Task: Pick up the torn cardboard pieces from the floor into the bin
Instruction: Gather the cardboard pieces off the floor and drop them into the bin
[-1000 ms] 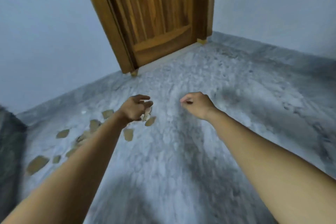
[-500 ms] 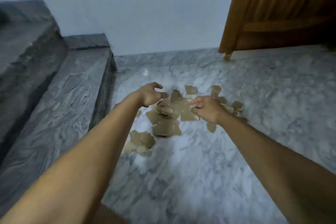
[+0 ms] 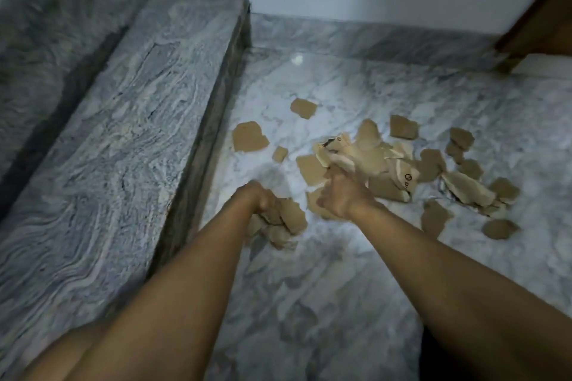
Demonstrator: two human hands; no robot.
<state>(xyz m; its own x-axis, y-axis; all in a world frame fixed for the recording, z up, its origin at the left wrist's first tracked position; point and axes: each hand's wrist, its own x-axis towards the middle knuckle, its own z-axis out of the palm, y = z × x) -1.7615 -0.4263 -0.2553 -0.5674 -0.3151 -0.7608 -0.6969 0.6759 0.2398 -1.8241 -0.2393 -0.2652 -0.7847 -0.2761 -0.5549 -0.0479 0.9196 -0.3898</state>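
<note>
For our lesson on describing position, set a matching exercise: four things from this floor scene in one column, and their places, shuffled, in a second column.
Things:
1. left hand
2. right hand
3. stone step
4. wooden door

Places:
A. far right edge, against the wall
B. along the left side of the floor
C. on the small heap of cardboard pieces nearest the step
D. at the near edge of the big cardboard pile

Pairs: 1-C, 2-D, 3-B, 4-A
</note>
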